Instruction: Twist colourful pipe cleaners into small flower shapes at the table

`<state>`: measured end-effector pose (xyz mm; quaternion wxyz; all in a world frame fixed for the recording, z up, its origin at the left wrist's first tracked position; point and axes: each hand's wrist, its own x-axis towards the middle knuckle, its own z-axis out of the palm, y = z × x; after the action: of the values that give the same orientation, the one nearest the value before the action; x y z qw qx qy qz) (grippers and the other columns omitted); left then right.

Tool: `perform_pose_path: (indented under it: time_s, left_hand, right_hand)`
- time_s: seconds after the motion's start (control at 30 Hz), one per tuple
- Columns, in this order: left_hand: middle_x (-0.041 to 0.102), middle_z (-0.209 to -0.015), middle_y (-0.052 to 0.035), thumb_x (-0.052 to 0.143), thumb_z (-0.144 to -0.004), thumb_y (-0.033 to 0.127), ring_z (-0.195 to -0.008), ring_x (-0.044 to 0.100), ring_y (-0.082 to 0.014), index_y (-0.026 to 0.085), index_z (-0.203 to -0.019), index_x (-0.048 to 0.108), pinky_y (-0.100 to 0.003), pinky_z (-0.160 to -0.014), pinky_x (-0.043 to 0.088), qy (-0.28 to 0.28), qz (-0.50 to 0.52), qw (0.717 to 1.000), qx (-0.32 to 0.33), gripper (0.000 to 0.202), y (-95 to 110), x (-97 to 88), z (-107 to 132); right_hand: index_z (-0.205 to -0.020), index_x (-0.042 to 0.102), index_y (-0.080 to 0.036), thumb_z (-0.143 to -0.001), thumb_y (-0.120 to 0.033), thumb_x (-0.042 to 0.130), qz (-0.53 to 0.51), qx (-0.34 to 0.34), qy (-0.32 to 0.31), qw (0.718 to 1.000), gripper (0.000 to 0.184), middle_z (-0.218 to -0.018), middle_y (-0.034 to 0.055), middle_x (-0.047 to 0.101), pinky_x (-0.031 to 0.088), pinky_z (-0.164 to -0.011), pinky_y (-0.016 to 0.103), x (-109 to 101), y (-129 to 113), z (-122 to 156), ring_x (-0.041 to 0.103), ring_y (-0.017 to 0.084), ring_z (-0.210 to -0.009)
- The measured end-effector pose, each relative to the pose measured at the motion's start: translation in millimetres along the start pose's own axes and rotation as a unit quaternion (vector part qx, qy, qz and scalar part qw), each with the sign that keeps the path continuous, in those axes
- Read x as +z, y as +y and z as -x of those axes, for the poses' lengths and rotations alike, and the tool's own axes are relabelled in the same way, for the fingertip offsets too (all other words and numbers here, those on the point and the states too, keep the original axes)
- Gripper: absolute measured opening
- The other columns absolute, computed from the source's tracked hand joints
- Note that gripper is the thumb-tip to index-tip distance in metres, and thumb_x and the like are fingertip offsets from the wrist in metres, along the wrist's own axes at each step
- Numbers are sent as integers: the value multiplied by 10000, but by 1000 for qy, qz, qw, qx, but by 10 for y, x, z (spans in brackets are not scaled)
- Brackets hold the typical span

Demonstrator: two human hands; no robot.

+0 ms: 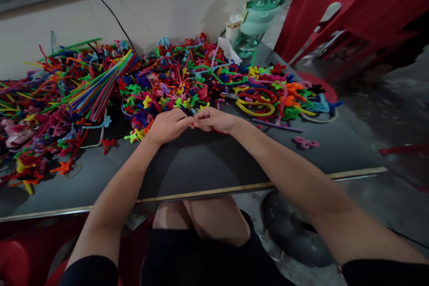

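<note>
My left hand (170,126) and my right hand (214,119) meet fingertip to fingertip above the dark table, both closed in a pinch. Between them shows a small bit of red pipe cleaner (192,125), and a red length runs out below my right palm. Most of it is hidden by my fingers. Just beyond my hands lies a heap of bent, flower-like pipe cleaner pieces (174,91) in many colours. Scissors with yellow handles (256,108) lie to the right of my right hand.
A bundle of straight pipe cleaners (103,87) rests on the heap at left, near a dark phone-like object (117,123). A green-tinted bottle (256,22) stands at the back right. One pink looped piece (305,143) lies near the right edge. Red chairs (308,4) stand beyond.
</note>
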<state>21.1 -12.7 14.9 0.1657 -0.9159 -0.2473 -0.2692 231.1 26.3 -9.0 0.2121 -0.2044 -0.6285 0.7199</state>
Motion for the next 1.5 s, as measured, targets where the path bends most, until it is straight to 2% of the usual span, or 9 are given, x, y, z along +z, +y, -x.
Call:
perform_pose_path:
  time_s: [0.17, 0.37, 0.43, 0.57, 0.67, 0.9, 1.17, 1.37, 1.5]
  left_hand:
    - [602, -626, -37, 515, -851, 233, -642, 543, -150, 162, -670, 626, -258, -549, 385, -43, 51, 979, -192, 224, 99, 73, -22]
    - [430, -453, 37, 468, -853, 259, -431, 419, -87, 158, -568, 546, -219, -454, 334, -3, 318, 779, -540, 312, 173, 251, -92]
    - [527, -519, 17, 447, -901, 293, -479, 495, -99, 151, -666, 596, -222, -485, 398, 0, 339, 791, -509, 313, 133, 243, -60]
    - [708, -940, -63, 518, -928, 294, -889, 647, -154, 178, -1001, 651, -264, -765, 505, -35, 197, 948, -246, 191, 7, 166, 54]
    - [711, -934, -53, 450, -972, 294, -904, 639, -148, 190, -988, 653, -249, -750, 495, -48, 98, 984, -140, 229, -33, 133, 95]
    - [652, -701, -38, 503, -905, 284, -691, 578, -140, 162, -721, 645, -243, -590, 408, -42, 94, 974, -204, 261, 115, 118, -1]
    - [525, -502, 30, 559, -790, 276, -485, 445, -79, 142, -558, 612, -213, -496, 334, -38, 335, 775, -534, 273, 128, 167, -34]
    - [728, -860, -49, 585, -869, 342, -735, 641, -125, 164, -992, 700, -228, -645, 484, 11, 336, 867, -367, 245, 38, 186, 40]
    - [729, -942, -61, 569, -909, 325, -838, 669, -134, 181, -1011, 686, -233, -706, 507, -19, 280, 923, -261, 212, 43, 145, 49]
  right_hand:
    - [-724, 652, -144, -769, -331, 651, 239, -33, 160, 957, 193, -562, -32, 530, 301, -501, 221, 167, -38, -41, 415, 63, -488]
    - [-773, 717, -186, -766, -236, 602, 468, -78, 315, 822, 125, -682, 42, 657, 340, -608, 269, 417, -86, -40, 561, 156, -654]
    - [-766, 723, -180, -767, -264, 611, 426, -81, 307, 847, 140, -678, 39, 661, 360, -610, 265, 350, -81, -41, 560, 148, -641]
    - [-712, 722, -157, -719, -385, 662, 242, -40, 195, 950, 236, -668, 33, 675, 404, -594, 252, 74, -48, -46, 562, 126, -604]
    - [-727, 735, -162, -662, -423, 709, 179, -7, 117, 977, 270, -701, 29, 704, 430, -636, 254, -68, -54, -48, 581, 119, -634]
    - [-678, 687, -152, -676, -415, 662, 224, -16, 124, 967, 264, -592, -8, 627, 383, -575, 234, 23, -61, -41, 506, 88, -540]
    - [-663, 682, -167, -717, -238, 589, 537, -82, 282, 791, 128, -620, 47, 650, 292, -564, 274, 432, -81, -29, 529, 145, -590]
    - [-710, 710, -158, -721, -335, 635, 265, -41, 193, 944, 192, -583, 5, 625, 355, -518, 224, 78, -94, -7, 497, 90, -515]
    - [-749, 714, -136, -718, -376, 679, 147, 44, 77, 985, 244, -400, -89, 378, 172, -406, 208, -74, -101, 7, 270, 41, -384]
